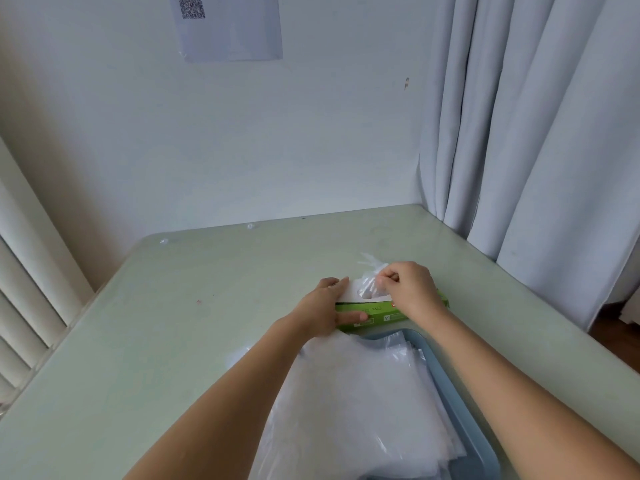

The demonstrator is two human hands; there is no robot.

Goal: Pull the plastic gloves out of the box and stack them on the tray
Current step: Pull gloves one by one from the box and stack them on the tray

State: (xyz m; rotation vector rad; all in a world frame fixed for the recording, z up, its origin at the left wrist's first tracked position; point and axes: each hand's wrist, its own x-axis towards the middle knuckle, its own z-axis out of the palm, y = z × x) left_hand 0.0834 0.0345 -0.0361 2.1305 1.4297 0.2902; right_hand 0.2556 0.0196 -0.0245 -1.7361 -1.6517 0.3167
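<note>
Nearest you, the stack of gloves (360, 403) lies heaped on the blue tray (464, 417), and it spills over the tray's left edge onto the desk (173, 323), so that side is already loose. Just beyond, touching the tray's far end, sits the green box (381, 315), and both your hands are on it. Your left hand (322, 306) clamps the box's left end, fingers curled over the white top and thumb laid along the green near face. Your right hand (408, 289) has fingers bunched tight, pinching a crumpled clear glove (370, 284) that is partly out of the slot, its far end fluttering up behind your knuckles. Here's the risk as I read it: film this thin tends to cling, so a quick yank could drag a second glove out with it, or tear it at the slot. If your left-hand grip slackens, the light box may lift or slide toward you into the stack. And as you carry the glove back, your forearm could sweep that overhanging left edge off the tray. Farther off, the desk runs to the wall, with a grey curtain (536, 133) at right and a sheet of paper (228, 26) taped up high.
</note>
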